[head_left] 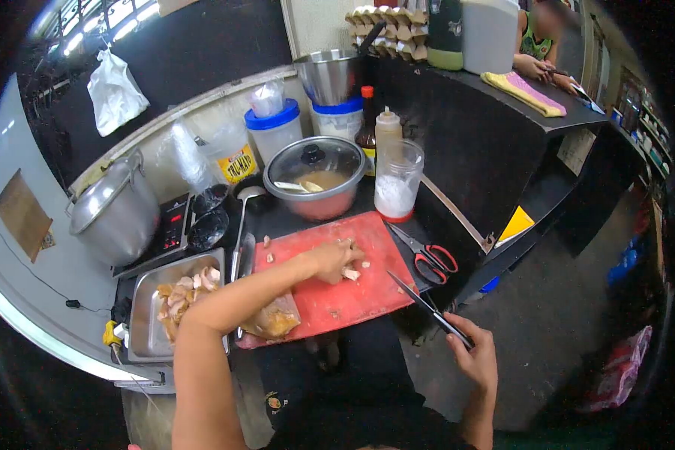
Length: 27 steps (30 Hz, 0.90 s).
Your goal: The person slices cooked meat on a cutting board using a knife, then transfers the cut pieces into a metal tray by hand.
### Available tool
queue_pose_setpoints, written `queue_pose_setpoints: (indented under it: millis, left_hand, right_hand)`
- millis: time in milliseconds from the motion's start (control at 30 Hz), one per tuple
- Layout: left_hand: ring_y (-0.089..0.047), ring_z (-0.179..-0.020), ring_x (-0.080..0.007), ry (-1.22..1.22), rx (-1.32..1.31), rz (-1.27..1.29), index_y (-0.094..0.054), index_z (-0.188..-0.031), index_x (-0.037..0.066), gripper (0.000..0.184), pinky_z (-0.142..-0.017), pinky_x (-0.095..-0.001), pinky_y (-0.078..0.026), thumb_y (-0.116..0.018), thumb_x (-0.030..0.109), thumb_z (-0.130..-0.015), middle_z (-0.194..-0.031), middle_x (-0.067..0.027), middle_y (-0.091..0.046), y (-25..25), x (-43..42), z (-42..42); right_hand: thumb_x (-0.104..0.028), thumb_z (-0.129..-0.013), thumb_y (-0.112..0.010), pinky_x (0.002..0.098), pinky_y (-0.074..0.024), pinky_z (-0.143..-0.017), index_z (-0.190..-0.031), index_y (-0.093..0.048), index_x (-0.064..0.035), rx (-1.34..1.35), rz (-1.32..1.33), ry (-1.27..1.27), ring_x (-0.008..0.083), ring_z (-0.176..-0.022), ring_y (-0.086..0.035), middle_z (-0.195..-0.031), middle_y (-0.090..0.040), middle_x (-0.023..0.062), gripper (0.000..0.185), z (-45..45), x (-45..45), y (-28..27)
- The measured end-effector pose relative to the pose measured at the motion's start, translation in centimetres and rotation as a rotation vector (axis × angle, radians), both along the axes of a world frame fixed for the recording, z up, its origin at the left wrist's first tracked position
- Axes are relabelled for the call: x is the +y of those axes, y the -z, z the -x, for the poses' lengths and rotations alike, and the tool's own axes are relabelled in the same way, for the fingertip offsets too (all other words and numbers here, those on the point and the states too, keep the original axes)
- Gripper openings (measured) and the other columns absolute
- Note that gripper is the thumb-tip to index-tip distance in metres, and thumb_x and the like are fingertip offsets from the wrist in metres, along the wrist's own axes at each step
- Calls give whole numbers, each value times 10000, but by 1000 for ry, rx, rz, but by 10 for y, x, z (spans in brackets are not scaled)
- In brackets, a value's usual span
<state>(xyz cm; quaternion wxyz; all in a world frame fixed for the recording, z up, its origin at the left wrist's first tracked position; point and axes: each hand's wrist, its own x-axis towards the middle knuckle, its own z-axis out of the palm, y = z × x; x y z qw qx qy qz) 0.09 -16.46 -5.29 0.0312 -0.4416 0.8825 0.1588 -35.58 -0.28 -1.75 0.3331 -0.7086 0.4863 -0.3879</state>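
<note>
My left hand [336,261] is on the red cutting board [330,307], its fingers curled down over small cut pieces of chicken [350,274]. Some of those pieces show at the fingertips; the rest is hidden under the hand. My right hand [474,351] grips a knife [435,313] by its dark handle, right of the board, the blade pointing up and left toward the board's edge. Beneath my left forearm, a larger piece of chicken [276,321] lies at the board's near left corner. More chicken pieces [184,296] fill part of a steel tray [151,341] on the left.
Red-handled scissors [433,262] lie right of the board. Behind it stand a lidded bowl [315,176] and a jar of white powder [397,187]. A ladle [241,225] rests left of it, near a large pot [116,214]. Another person [540,49] is at the far counter.
</note>
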Motion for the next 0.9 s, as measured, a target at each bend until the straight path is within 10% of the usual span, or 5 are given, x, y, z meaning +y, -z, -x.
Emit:
queue_pose_setpoints:
  millis: [200,500,667,900]
  left_hand:
    - [-654,-861,-234,35,276,-76,-680,-939,97,282,-718,-383,-515,-785,173,-688,-875,-79,-689,13,-24,-20]
    - [-667,-679,-125,-332,432,-522,-696,-974,36,248,-572,-270,-532,-762,141,-760,-892,-53,-708,-19,-15,-30]
    - [-635,-842,-105,-357,657,-350,-676,-1013,32,327,-731,-277,-532,-796,184,-749,-926,-37,-686,-52,5,-79]
    - [-627,-607,-111,-748,365,-10,-709,-875,50,256,-503,-280,-510,-826,228,-732,-735,-36,-691,-130,119,-212]
  right_hand:
    - [-13,-801,-669,303,-511,-747,-1166,-664,-39,-20,43,11,228,-823,-709,-993,-718,159,366,3,6,2]
    - [-14,-795,-675,297,-501,-712,-1165,-667,-42,-2,7,27,207,-788,-699,-945,-715,160,371,6,12,-5]
    - [-12,-804,-671,293,-501,-714,-1166,-666,-31,-42,-11,17,178,-763,-682,-948,-715,168,362,7,12,-2]
    - [21,-845,-599,266,-502,-761,-1214,-631,7,-56,-67,-74,136,-845,-639,-1038,-698,122,371,-2,5,-1]
